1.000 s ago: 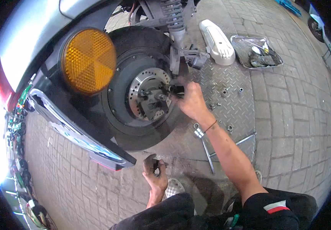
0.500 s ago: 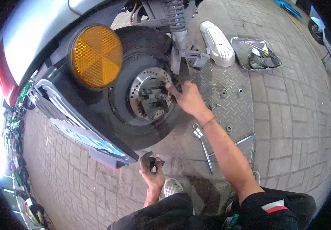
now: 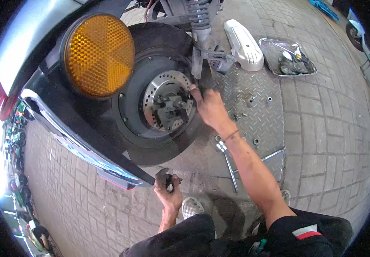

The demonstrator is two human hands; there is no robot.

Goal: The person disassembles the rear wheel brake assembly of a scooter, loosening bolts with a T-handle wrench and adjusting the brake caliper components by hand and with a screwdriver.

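Blackened fingers of my left hand [image 3: 168, 193] curl around a small dark part [image 3: 169, 180], whose kind I cannot make out, below the bumper corner. My right hand [image 3: 212, 107] is at the right edge of the tyre [image 3: 159, 156], its thumb against the sidewall and its other fingers mostly hidden round the tread. At the hub, a drilled brake disc [image 3: 150, 97] shows behind a dark caliper and bracket [image 3: 171, 112] around the axle end. A coil-spring shock absorber [image 3: 199, 19] stands above the wheel.
A large orange reflector [image 3: 99, 55] and the rear bodywork stand close on the left. Nuts [image 3: 250, 101], a socket wrench [image 3: 230, 165] and a metal bar [image 3: 273, 154] lie on the chequered steel plate [image 3: 266, 120]. Behind are a white cover [image 3: 243, 45] and a tool tray [image 3: 275, 73].
My right hand has shifted slightly right, away from the disc and onto the tyre's edge. My left hand keeps hold of the dark part. The view has shifted a little.
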